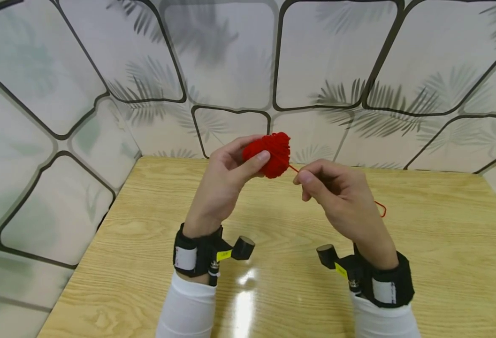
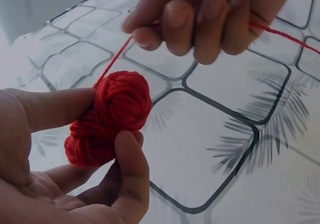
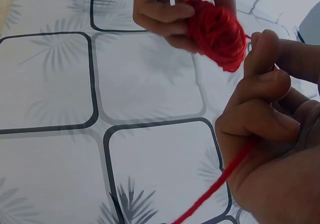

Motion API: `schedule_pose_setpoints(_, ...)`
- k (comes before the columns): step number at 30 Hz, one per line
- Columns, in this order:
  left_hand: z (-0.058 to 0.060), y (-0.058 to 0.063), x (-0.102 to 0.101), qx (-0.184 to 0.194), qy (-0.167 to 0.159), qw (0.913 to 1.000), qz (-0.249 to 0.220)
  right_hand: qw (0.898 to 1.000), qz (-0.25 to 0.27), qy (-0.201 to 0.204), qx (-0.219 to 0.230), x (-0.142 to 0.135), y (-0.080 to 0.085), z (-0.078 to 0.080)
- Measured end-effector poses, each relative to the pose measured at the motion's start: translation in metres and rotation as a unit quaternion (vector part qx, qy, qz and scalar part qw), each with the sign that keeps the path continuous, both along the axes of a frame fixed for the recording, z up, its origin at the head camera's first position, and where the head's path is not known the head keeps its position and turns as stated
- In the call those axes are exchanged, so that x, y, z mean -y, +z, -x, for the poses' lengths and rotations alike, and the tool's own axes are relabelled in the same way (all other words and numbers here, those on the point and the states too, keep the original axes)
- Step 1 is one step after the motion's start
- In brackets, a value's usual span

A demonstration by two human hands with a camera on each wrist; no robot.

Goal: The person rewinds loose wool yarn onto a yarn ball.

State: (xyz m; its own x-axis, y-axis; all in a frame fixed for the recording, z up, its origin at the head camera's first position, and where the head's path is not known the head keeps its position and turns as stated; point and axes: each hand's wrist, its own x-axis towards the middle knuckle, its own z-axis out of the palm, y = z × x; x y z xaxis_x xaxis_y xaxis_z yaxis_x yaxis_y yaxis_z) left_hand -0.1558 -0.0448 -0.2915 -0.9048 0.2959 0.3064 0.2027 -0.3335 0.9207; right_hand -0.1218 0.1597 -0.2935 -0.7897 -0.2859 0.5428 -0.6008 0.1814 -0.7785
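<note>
A small ball of red yarn (image 1: pixel 278 152) is held up over the far part of the table by my left hand (image 1: pixel 226 180), thumb on the near side and fingers behind. In the left wrist view the yarn ball (image 2: pixel 122 102) looks two-lobed, gripped between thumb and fingertips. My right hand (image 1: pixel 342 199) pinches the strand close to the ball between thumb and index finger. Between ball and fingertips the strand (image 2: pixel 114 62) runs straight. It passes through the curled right fingers, and its loose tail (image 3: pixel 215 189) comes out below the palm.
A wooden table (image 1: pixel 146 263) lies under both hands. Behind it stands a pale wall covering (image 1: pixel 235 56) with dark outlines and leaf prints, meeting the table's far edge. A bend of the red tail (image 1: pixel 384 209) shows beside the right wrist. Each wrist wears a strapped camera.
</note>
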Motion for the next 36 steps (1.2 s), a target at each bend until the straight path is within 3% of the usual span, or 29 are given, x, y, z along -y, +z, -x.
schedule_pose_setpoints(4,0.003,-0.001,0.004,0.03,-0.071,0.9942,-0.074,1.0,0.018,0.008,0.015,-0.005,0.002,-0.001)
schedule_pose_setpoints(6,0.003,-0.002,0.005,0.045,-0.124,0.984,-0.12,0.999,0.02,0.011,0.025,-0.007,0.003,-0.002)
schedule_pose_setpoints(8,0.003,-0.004,0.007,0.046,-0.177,0.9743,-0.132,0.999,0.025,0.02,0.027,-0.009,0.003,-0.002)
schedule_pose_setpoints(10,0.001,-0.004,0.008,0.026,-0.235,0.9657,-0.108,0.999,0.023,0.021,0.028,-0.01,0.003,-0.001)
schedule_pose_setpoints(13,-0.003,-0.003,0.008,-0.034,-0.306,0.9503,-0.044,0.999,0.017,0.026,0.037,-0.011,0.001,0.0)
schedule_pose_setpoints(16,-0.007,0.001,0.005,-0.079,-0.34,0.937,-0.009,0.998,0.004,0.027,0.049,-0.011,-0.002,0.002)
schedule_pose_setpoints(21,-0.012,0.005,0.003,-0.127,-0.33,0.9352,0.008,0.999,-0.007,0.006,0.046,-0.01,-0.004,0.005)
schedule_pose_setpoints(25,-0.013,0.007,0.002,-0.154,-0.303,0.9401,0.029,0.999,-0.003,-0.001,0.046,-0.01,-0.004,0.005)
schedule_pose_setpoints(30,-0.015,0.008,0.003,-0.141,-0.255,0.9553,0.05,0.999,-0.004,-0.013,0.048,-0.01,-0.004,0.005)
schedule_pose_setpoints(36,-0.019,0.01,0.002,-0.101,-0.218,0.9706,0.01,0.999,-0.001,0.008,0.047,-0.01,-0.005,0.007)
